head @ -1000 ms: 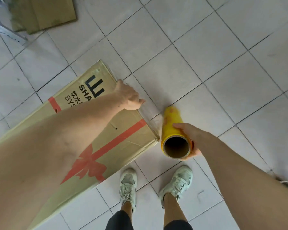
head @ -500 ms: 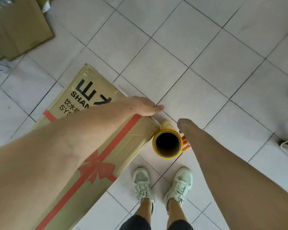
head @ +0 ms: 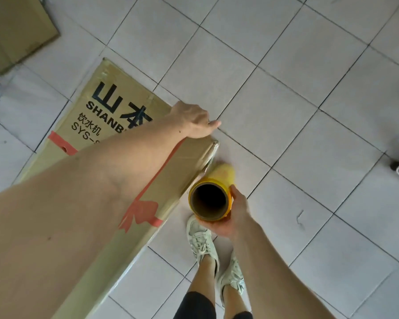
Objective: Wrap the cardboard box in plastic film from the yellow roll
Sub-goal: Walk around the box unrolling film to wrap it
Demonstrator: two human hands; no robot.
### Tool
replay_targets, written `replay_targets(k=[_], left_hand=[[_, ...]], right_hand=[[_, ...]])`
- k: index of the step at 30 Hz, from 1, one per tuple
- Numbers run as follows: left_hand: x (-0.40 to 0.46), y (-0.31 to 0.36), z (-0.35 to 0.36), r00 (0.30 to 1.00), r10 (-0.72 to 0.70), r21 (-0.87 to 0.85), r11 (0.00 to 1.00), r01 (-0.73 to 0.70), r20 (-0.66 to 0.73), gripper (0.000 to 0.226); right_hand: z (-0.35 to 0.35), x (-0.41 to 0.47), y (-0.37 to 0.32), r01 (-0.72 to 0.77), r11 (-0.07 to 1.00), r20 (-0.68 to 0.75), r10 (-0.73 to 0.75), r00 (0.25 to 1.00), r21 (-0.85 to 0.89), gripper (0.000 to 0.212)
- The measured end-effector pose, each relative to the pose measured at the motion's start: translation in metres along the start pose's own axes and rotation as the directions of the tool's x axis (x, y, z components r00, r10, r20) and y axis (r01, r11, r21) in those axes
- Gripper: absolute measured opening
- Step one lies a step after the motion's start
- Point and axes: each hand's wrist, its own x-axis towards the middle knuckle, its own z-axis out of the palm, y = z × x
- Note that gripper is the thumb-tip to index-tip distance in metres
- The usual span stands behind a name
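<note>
On white tiled floor point(head: 286, 88), left hand point(head: 194, 122) seemingly flat on cardboard box point(head: 115, 111), right hand point(head: 234, 217) gripping yellow roll point(head: 211, 199).

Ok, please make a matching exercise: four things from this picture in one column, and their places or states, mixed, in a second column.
1. left hand
2. right hand
3. roll
4. shoes

a. standing on the tiles
b. held upright beside the box's corner
c. resting on top of the box
d. gripping the roll

Pairs: 1-c, 2-d, 3-b, 4-a
</note>
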Motion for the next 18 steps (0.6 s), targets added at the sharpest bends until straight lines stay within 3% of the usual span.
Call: replay_targets(k=[2,4,6,8,10,12,13,16,18], left_hand=[[-0.002,0.002,0.002,1.0,-0.019,0.017,1.0,0.019,-0.022,0.073],[-0.005,0.003,0.005,0.998,-0.036,0.034,0.999,0.038,-0.056,0.074],[-0.01,0.004,0.017,0.99,-0.013,0.053,0.998,0.02,-0.143,0.079],[-0.019,0.008,0.036,0.957,0.054,0.054,0.998,-0.04,-0.284,0.076],[-0.032,0.013,0.054,0.937,0.066,-0.036,0.996,-0.083,-0.342,0.065],[-0.043,0.017,0.063,0.941,0.032,-0.141,0.987,-0.083,-0.336,0.063],[-0.047,0.019,0.065,0.945,0.017,-0.159,0.985,-0.073,-0.325,0.066],[-0.048,0.019,0.064,0.958,-0.009,-0.161,0.986,-0.039,-0.286,0.074],[-0.045,0.02,0.063,0.963,-0.004,-0.133,0.991,-0.033,-0.269,0.077]], right_hand=[[-0.005,0.012,0.016,-0.085,0.986,0.062,0.076,0.995,0.145,0.069],[-0.007,0.015,0.022,-0.113,0.985,0.062,0.105,0.992,0.129,0.065],[-0.007,0.009,0.02,-0.049,0.998,-0.041,0.048,0.998,-0.032,0.044],[-0.003,0.0,0.004,0.087,0.958,-0.175,-0.139,0.975,-0.275,0.021],[0.009,-0.004,-0.014,0.207,0.876,-0.185,-0.312,0.932,-0.436,0.021],[0.026,-0.005,-0.02,0.281,0.775,-0.1,-0.403,0.91,-0.566,0.032],[0.033,-0.002,-0.018,0.284,0.736,-0.059,-0.403,0.913,-0.614,0.038],[0.032,0.001,-0.008,0.183,0.759,-0.007,-0.24,0.971,-0.625,0.057],[0.018,0.001,0.0,0.13,0.801,0.003,-0.158,0.987,-0.584,0.052]])
